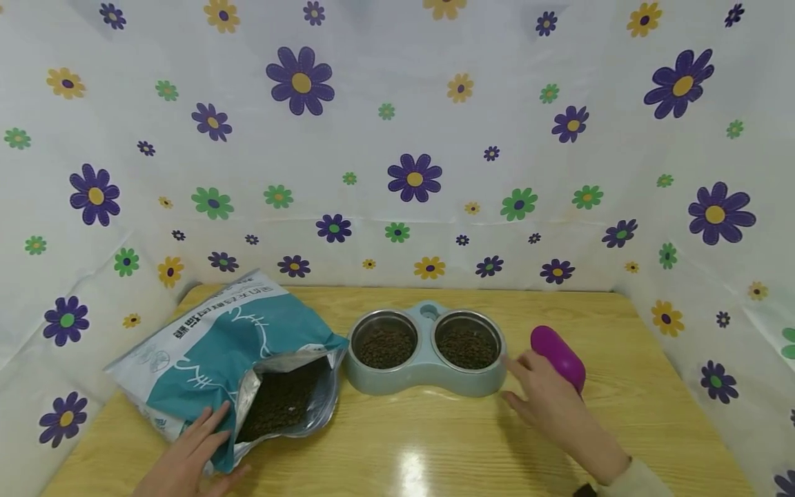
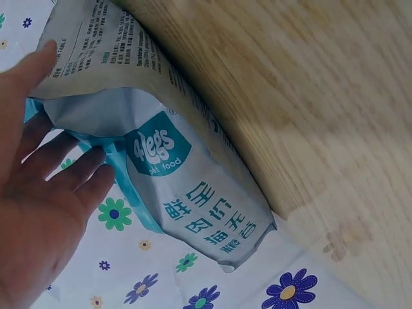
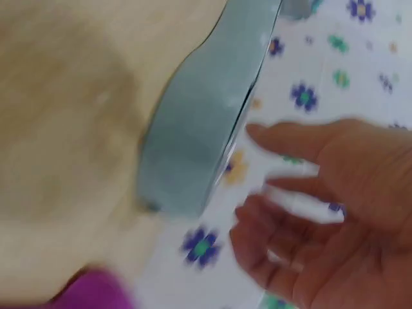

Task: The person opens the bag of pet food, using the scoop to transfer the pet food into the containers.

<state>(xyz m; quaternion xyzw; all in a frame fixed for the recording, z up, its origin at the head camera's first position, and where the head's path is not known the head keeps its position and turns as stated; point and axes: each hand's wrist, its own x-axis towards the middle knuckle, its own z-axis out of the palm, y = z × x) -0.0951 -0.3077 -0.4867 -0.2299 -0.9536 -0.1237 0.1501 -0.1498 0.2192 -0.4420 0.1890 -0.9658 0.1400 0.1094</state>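
Note:
A teal and white pet food bag lies on its side at the left, its torn mouth facing the front right with brown kibble inside. My left hand rests on the bag beside that mouth. In the left wrist view its fingers are extended along the bag's side, thumb apart. Just right of a pale blue double bowl is my right hand, fingers loosely bent and holding nothing, fingertips close to the right bowl's rim. Kibble fills part of both steel bowls.
A smooth, oblong purple object lies right of the bowls, partly behind the right hand. The wooden table ends at a flower-printed cloth hanging at the back and both sides.

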